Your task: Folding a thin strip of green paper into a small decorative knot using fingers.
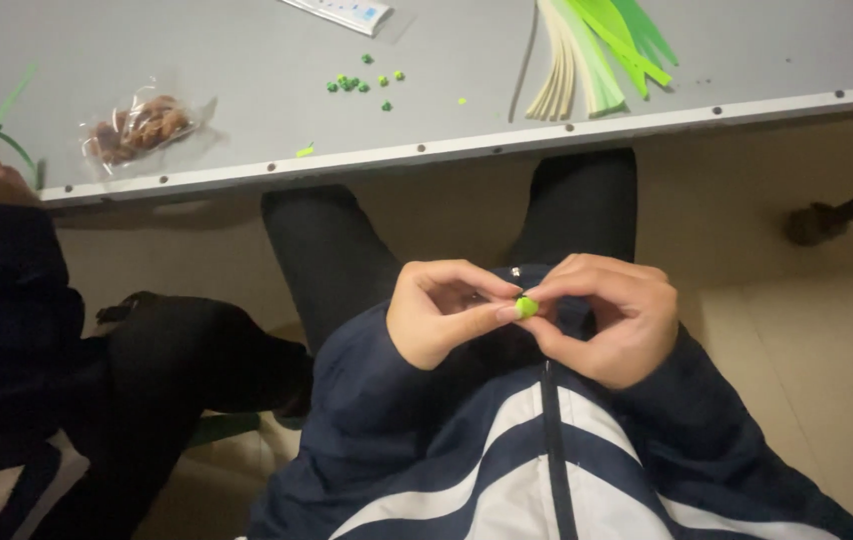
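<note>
Left hand [442, 312] and right hand [602, 315] both pinch one small bright-green folded paper piece [527, 306] at the fingertips, held above the lap below the grey bench [247, 90]. The piece is probably light and easily crushed (grip at its edges). Similar green pieces [362, 85] lie on the bench.

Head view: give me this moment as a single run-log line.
left hand: pinching green piece | right hand: pinching same piece, over lap | table: green bits, paper strips, bag
</note>
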